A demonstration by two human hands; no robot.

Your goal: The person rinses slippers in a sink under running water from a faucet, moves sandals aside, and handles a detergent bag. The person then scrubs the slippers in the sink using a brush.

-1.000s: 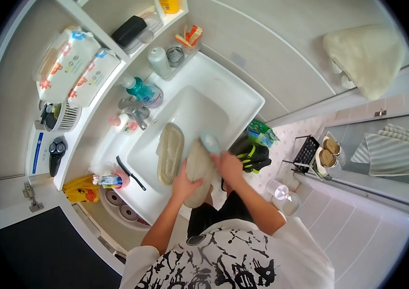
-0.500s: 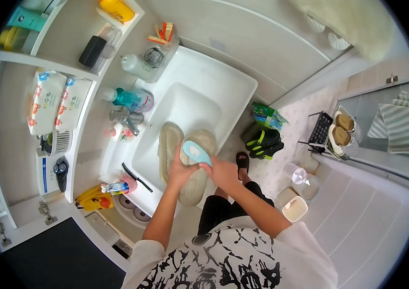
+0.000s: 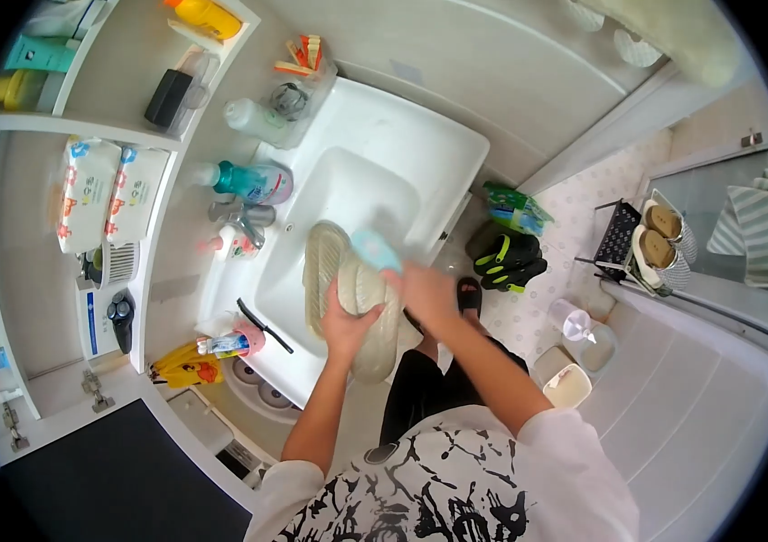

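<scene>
Over the white sink, my left hand [image 3: 348, 330] is wrapped around the middle of a beige slipper [image 3: 373, 352], its thumb lying across the sole. My right hand [image 3: 429, 294] grips a light-blue scrubbing brush [image 3: 373, 249] above the upper end of that slipper. Both the brush and my right hand are smeared by motion, so I cannot tell whether the bristles touch the slipper. A second beige slipper [image 3: 321, 271] with a ridged sole lies just left of the held one, partly in the basin.
The faucet [image 3: 244, 217] and a teal spray bottle [image 3: 253, 183] stand along the sink's left ledge. A black-handled item [image 3: 265, 327] and a pink cup [image 3: 247, 341] sit near the front. Dark clogs [image 3: 506, 260] are on the floor at right, beyond the sink [image 3: 456, 144].
My right hand has moved slightly right with the brush, away from my left hand. My left hand, earlier close against the brush, now holds the slipper. The camera view has shifted a little.
</scene>
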